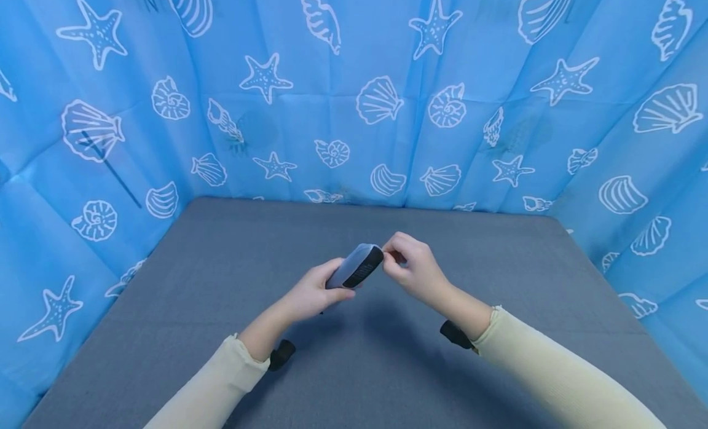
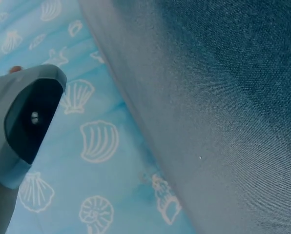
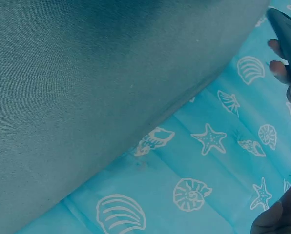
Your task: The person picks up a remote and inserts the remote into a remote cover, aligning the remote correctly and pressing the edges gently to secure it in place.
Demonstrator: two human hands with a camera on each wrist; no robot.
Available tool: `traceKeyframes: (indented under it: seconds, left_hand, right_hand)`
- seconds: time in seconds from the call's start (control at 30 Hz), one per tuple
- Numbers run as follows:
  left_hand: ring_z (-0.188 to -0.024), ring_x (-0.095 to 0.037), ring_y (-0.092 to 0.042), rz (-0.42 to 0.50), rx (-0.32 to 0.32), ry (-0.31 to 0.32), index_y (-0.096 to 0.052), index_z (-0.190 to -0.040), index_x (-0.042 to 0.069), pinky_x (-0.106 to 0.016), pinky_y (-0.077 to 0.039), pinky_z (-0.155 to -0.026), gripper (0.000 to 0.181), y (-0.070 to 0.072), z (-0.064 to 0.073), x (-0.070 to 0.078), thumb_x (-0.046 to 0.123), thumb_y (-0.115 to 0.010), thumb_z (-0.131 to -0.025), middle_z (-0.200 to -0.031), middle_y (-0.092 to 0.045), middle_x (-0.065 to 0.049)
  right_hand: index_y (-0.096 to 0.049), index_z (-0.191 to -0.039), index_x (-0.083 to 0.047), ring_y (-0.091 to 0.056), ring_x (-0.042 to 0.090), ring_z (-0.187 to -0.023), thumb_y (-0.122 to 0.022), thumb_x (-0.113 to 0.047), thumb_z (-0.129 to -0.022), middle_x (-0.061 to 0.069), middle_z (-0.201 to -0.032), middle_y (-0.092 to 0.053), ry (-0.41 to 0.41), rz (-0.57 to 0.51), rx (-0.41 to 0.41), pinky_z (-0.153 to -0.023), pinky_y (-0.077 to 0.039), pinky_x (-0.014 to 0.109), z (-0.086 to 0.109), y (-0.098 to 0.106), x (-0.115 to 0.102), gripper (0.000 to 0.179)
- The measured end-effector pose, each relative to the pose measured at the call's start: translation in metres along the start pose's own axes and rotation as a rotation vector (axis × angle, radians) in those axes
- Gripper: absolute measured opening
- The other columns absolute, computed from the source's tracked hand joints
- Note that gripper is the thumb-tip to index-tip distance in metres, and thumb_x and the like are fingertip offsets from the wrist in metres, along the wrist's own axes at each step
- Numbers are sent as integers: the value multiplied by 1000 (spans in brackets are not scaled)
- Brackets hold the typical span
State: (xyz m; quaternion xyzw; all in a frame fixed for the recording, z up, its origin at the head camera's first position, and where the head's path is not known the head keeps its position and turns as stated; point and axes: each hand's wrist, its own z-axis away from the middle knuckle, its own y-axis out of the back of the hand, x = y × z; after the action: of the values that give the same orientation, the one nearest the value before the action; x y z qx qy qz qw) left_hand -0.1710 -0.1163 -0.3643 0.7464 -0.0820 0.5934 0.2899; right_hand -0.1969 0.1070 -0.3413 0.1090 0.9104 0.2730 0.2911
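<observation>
A grey-blue hand-held device (image 1: 350, 264), elongated, has a black panel with small print; its exact kind is unclear. My left hand (image 1: 316, 290) grips it above the table, with the thumb along its near side. The left wrist view shows the device's end (image 2: 11, 97) with a dark window and a small shiny part inside. My right hand (image 1: 413, 268) is by the device's far end, fingers curled and thumb close to the index finger. In the right wrist view, a gap separates that hand (image 3: 280, 214) from the device (image 3: 288, 44); nothing shows in its fingers.
The grey cloth-covered table (image 1: 249, 244) lies under both hands. A blue curtain (image 1: 332, 122) with white shells and starfish stands behind it and along both sides. A black wrist mount (image 1: 282, 355) shows under the left wrist, another mount (image 1: 456, 334) under the right.
</observation>
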Motion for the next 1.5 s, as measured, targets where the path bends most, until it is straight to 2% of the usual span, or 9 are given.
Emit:
traceKeyframes:
  seconds: [0.2, 0.43, 0.63, 0.8, 1.03, 1.2, 1.3, 1.4, 1.5]
  left_hand:
    - [-114, -31, -57, -36, 44, 49, -50, -136, 0, -51, -45, -93, 45, -1, 2, -1, 3, -62, -93, -120, -63, -15]
    - [-113, -31, -57, -95, 76, 67, -53, -133, 1, -49, -47, -90, 42, -2, 5, -2, 6, -64, -93, -125, -61, -17]
    - [-107, -28, -59, -79, 119, 119, -53, -134, 3, -46, -49, -87, 42, -7, 7, 0, 6, -63, -93, -125, -60, -16]
    - [-109, -29, -59, -63, 180, 172, -53, -134, 6, -48, -50, -87, 43, -14, 7, 2, 4, -64, -93, -127, -59, -16]
    - [-113, -30, -57, -206, 256, 235, -51, -138, 14, -51, -48, -87, 48, -25, 8, 8, 10, -66, -93, -130, -58, -14]
    - [-96, -24, -62, -266, 272, 213, -56, -132, 10, -46, -49, -79, 41, -29, 9, 8, 8, -66, -92, -118, -65, -13]
    - [-88, -20, -61, -250, 282, 197, -57, -130, 10, -41, -48, -73, 38, -31, 8, 4, 16, -66, -93, -113, -67, -10]
    - [-71, -16, -58, -251, 307, 197, -59, -127, 13, -36, -46, -62, 38, -32, 5, 1, 33, -64, -95, -93, -67, -5]
    - [-54, -15, -49, -284, 340, 210, -63, -116, 16, -31, -39, -50, 38, -32, 1, 0, 47, -62, -93, -70, -58, 1]
  right_hand:
    - [-59, -77, -4, -43, 9, -61, -57, 9, -82, -1, -72, -49, -75, 28, -6, -53, -39, 26, 2, 0, 0, 14]
    - [-60, -77, -3, -44, 11, -60, -57, 10, -83, -1, -72, -50, -166, 6, -15, -53, -40, 26, 5, 0, -1, 15]
    - [-61, -78, -4, -45, 14, -61, -57, 8, -85, -1, -72, -50, -245, 10, -28, -54, -40, 27, 8, 3, 1, 14]
    - [-62, -79, -4, -46, 14, -63, -57, 7, -86, 0, -73, -50, -293, 11, -41, -55, -40, 27, 11, 2, 2, 14]
    - [-58, -75, -6, -44, 13, -62, -58, 7, -83, -1, -72, -47, -301, 83, -42, -55, -39, 27, 16, -6, -4, 15]
    - [-56, -73, -7, -42, 12, -58, -59, 5, -82, 0, -69, -45, -374, 163, -41, -54, -38, 28, 14, -15, -9, 16]
    - [-53, -71, -8, -40, 12, -56, -59, 4, -82, 0, -68, -44, -399, 200, -45, -52, -37, 29, 12, -20, -11, 17]
    - [-52, -70, -8, -39, 13, -55, -59, 3, -82, 0, -68, -43, -392, 224, -56, -53, -36, 30, 11, -22, -13, 18]
    - [-52, -71, -8, -39, 13, -56, -57, 3, -83, 0, -69, -43, -387, 212, -62, -54, -36, 30, 10, -24, -12, 17]
